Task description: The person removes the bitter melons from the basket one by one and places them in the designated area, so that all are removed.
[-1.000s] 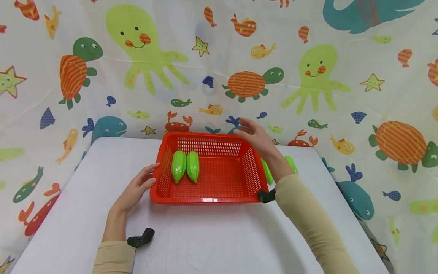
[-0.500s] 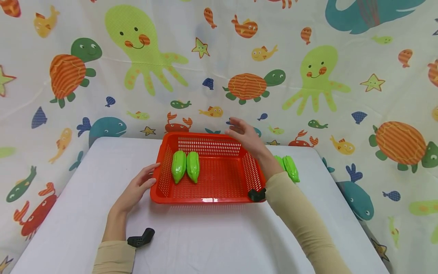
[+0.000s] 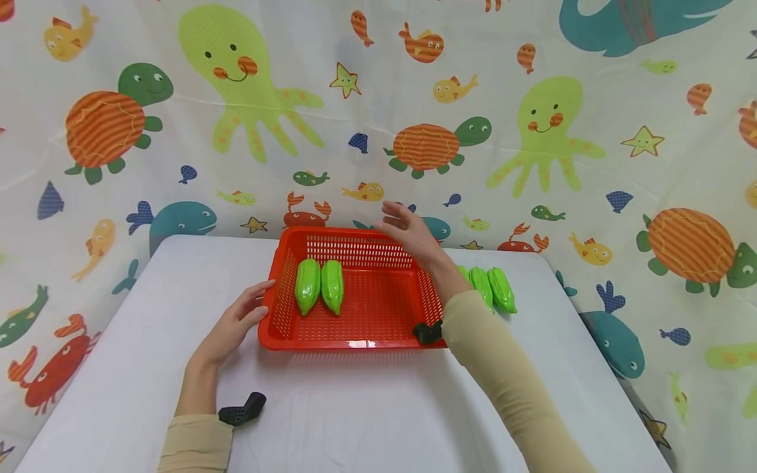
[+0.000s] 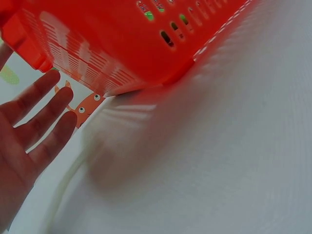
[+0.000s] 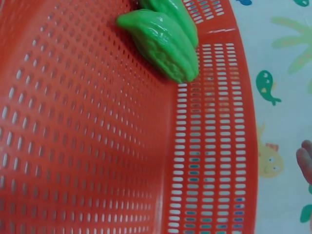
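Note:
A red plastic basket (image 3: pixel 378 315) with slotted walls stands in the middle of the table. Two glossy green ridged gourds (image 3: pixel 332 287) lie side by side at its left end, seen closer as green gourds (image 5: pixel 163 46) in the right wrist view. My left hand (image 3: pixel 233 322) is at the basket's left side, fingers spread loosely by the rim; the left wrist view shows the hand (image 4: pixel 29 131) beside the outer wall. Over the back right part of the basket hovers my right hand (image 3: pixel 414 240), fingers relaxed and holding nothing. Only its fingertips (image 5: pixel 305 158) show in the right wrist view.
Several more green gourds (image 3: pixel 501 290) lie on the white table (image 3: pixel 331 420) right of the basket, partly behind my right forearm. A curtain (image 3: pixel 378 98) printed with sea animals hangs behind the table.
My right hand has moved left along the basket's back rim, uncovering more of the gourds on the right. The left hand, basket and gourds have stayed in place.

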Motion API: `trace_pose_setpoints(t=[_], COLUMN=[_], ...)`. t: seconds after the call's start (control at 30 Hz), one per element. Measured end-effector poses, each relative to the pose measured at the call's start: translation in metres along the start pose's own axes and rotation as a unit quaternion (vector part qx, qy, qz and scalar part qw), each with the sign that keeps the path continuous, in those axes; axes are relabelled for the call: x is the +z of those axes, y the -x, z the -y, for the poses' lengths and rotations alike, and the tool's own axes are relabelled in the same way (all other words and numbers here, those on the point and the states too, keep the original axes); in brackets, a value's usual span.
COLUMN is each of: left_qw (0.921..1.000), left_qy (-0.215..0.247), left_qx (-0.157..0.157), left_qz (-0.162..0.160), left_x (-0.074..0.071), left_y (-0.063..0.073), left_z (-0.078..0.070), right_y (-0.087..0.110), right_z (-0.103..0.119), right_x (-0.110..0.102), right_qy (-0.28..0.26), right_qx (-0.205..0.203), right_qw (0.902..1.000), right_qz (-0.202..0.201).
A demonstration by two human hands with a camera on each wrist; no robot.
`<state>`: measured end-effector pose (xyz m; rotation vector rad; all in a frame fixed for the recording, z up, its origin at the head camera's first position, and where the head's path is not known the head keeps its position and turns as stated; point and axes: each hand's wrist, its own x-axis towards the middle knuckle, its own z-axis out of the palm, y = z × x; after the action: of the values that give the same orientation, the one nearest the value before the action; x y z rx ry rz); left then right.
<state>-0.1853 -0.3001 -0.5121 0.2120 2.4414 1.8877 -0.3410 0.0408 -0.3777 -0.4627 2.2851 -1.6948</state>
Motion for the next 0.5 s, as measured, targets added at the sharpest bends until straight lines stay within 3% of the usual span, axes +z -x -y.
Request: trace_pose_setpoints(t=[0.5], left_qw=[1.0], left_qy=[0.005], left_qx=[0.001], left_qz=[0.008], left_x=[-0.004], left_y=[0.003], left_z=[0.001], right_y=[-0.011], right_z=[-0.008], right_x=[0.026], right_qy=[0.064], right_qx=[0.021], right_qw=[0.9963], right_qz=[0.053])
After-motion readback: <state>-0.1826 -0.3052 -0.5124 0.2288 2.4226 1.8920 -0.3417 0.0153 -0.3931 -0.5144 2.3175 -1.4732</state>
